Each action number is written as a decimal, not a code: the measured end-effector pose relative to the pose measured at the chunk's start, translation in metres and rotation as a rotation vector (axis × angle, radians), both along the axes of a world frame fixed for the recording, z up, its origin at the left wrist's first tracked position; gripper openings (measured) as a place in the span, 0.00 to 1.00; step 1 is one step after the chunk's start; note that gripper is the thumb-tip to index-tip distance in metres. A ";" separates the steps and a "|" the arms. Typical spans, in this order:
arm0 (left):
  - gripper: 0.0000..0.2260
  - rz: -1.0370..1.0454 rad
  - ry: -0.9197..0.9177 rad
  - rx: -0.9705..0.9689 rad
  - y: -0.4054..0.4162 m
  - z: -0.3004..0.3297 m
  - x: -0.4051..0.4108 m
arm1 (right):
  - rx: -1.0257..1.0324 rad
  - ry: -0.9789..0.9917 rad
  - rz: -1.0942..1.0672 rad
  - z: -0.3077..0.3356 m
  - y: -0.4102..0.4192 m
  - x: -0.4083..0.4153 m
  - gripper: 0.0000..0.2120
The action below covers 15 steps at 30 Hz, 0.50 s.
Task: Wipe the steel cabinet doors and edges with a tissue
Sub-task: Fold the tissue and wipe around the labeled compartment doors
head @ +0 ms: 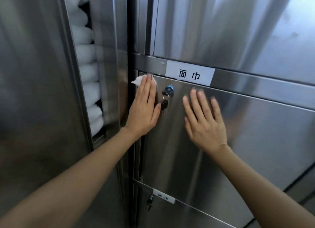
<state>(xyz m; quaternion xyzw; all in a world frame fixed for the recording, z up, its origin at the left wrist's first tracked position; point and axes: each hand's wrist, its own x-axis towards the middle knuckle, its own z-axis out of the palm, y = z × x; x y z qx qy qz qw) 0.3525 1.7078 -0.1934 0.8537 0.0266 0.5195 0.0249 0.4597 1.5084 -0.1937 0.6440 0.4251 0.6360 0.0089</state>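
Note:
A steel cabinet door (238,142) fills the middle of the view, with a blue lock (169,88) and a black key (164,104) hanging near its upper left corner. My left hand (144,108) lies flat with straight fingers at the door's top left corner and presses a white tissue (138,81) against the steel; the tissue pokes out beyond the fingertips. To the right of the lock my right hand (202,122) rests flat on the door with fingers spread, holding nothing.
A white label (190,73) with black characters sits on the steel rail above the door. On the left, an open cabinet door (34,91) shows stacked white towels (88,69) behind it. Below is another door with a small lock (150,200) and label (164,197).

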 end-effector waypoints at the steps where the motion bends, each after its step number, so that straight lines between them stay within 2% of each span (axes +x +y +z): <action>1: 0.29 -0.010 -0.028 0.006 0.000 0.005 0.001 | 0.013 0.003 0.000 -0.001 0.001 0.000 0.29; 7: 0.29 0.028 -0.046 0.056 -0.002 -0.058 0.002 | 0.030 0.005 0.006 -0.002 0.005 0.004 0.28; 12: 0.27 0.003 -0.246 0.046 0.003 -0.007 0.024 | 0.111 -0.040 0.021 -0.004 0.013 0.009 0.27; 15: 0.28 0.034 -0.299 0.066 0.004 -0.017 0.031 | 0.195 -0.061 0.049 -0.010 0.023 0.009 0.27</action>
